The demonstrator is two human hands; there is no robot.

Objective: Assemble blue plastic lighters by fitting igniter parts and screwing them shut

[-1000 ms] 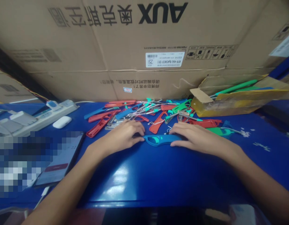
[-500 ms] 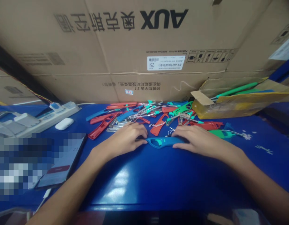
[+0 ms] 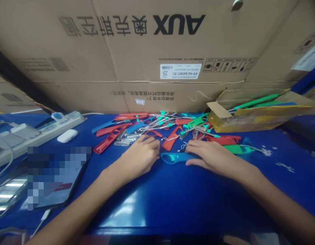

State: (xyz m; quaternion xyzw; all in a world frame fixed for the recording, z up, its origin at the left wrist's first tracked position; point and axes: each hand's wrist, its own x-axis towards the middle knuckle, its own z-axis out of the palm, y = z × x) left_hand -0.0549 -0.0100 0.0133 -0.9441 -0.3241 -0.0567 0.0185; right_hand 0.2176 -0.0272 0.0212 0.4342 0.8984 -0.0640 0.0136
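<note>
A blue lighter casing (image 3: 176, 158) with a looped end and a green piece in it lies level just above the blue table. My right hand (image 3: 202, 154) grips its right end between thumb and fingers. At its looped left end is my left hand (image 3: 144, 153), fingers closed together; whether something small is between them is hidden. Beyond both hands spreads a pile of casings and parts, with a red casing (image 3: 171, 137), a green casing (image 3: 198, 120) and clear pieces (image 3: 127, 140) in it.
An opened carton (image 3: 251, 119) holding green and blue sticks stands at the back right. Left are a power strip (image 3: 49, 131), a white earphone case (image 3: 67, 136) and a phone (image 3: 70, 185). A large cardboard box (image 3: 137, 51) walls off the back.
The fingers of my left hand have curled in and turned at the casing's looped end. My right hand has shifted slightly left along the casing. The view has moved a little.
</note>
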